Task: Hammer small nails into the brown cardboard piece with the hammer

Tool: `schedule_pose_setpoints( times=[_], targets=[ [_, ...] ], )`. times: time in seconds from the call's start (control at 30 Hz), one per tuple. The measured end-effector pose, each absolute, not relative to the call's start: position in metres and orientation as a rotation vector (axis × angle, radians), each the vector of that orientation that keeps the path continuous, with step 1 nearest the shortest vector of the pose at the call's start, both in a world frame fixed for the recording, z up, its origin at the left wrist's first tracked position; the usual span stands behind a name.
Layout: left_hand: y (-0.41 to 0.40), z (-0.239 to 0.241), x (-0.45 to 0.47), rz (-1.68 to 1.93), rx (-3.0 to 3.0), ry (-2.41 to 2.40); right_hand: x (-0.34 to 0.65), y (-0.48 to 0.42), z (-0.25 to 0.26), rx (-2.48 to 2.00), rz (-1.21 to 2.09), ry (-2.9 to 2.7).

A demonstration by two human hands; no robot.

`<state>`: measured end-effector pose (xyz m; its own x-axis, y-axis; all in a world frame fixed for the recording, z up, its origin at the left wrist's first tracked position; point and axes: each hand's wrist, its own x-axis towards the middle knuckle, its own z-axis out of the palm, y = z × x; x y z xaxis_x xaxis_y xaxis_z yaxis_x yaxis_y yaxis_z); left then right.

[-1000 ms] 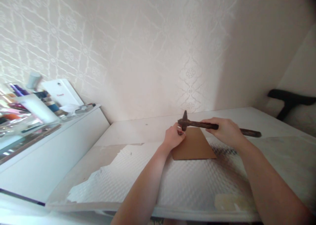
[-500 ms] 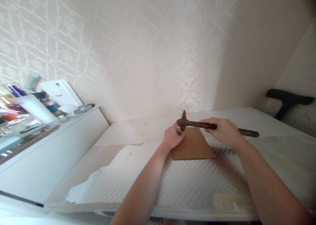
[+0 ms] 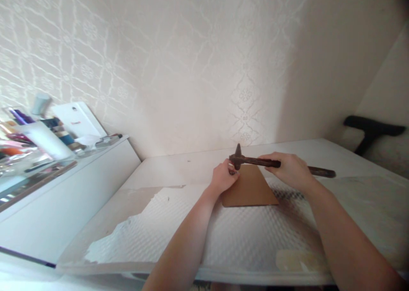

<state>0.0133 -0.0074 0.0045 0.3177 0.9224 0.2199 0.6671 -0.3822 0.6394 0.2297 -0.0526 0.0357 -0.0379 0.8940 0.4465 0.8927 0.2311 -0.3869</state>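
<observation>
Item: hammer [image 3: 255,161], gripped mid-handle by right hand [image 3: 289,169]; head unmoved above brown board [image 3: 249,188] near tabletop [image 3: 179,167] far edge. Left hand [image 3: 223,177] fingers pinched beneath; contents indiscernible.

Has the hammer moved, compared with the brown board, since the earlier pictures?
No. The hammer in the right hand sits over the far corner of the brown board, as before.

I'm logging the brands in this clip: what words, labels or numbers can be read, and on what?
None can be read.
White box leaning against the wall, left shelf: a small red mark, too blurred to read.
Bottles and tubes on that shelf: any labels too small and blurred.
Hammer in the right hand, brown board: no lettering visible.
</observation>
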Motion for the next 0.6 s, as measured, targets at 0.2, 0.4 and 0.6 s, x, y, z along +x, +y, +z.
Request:
schedule_pose_setpoints(
  times=[0.2, 0.4, 0.6],
  targets=[
    [-0.0066, 0.004, 0.0133, 0.793, 2.166, 1.401, 0.2316, -0.0504, 0.0339, -1.593, 0.019, -1.884],
    [-0.0069, 0.0041, 0.0128, 0.787, 2.169, 1.417, 0.233, -0.0488, 0.0323, -1.589, 0.064, -1.903],
    [-0.0086, 0.0062, 0.013, 0.779, 2.165, 1.432, 0.2312, -0.0502, 0.0339, -1.604, 0.059, -1.913]
  ],
)
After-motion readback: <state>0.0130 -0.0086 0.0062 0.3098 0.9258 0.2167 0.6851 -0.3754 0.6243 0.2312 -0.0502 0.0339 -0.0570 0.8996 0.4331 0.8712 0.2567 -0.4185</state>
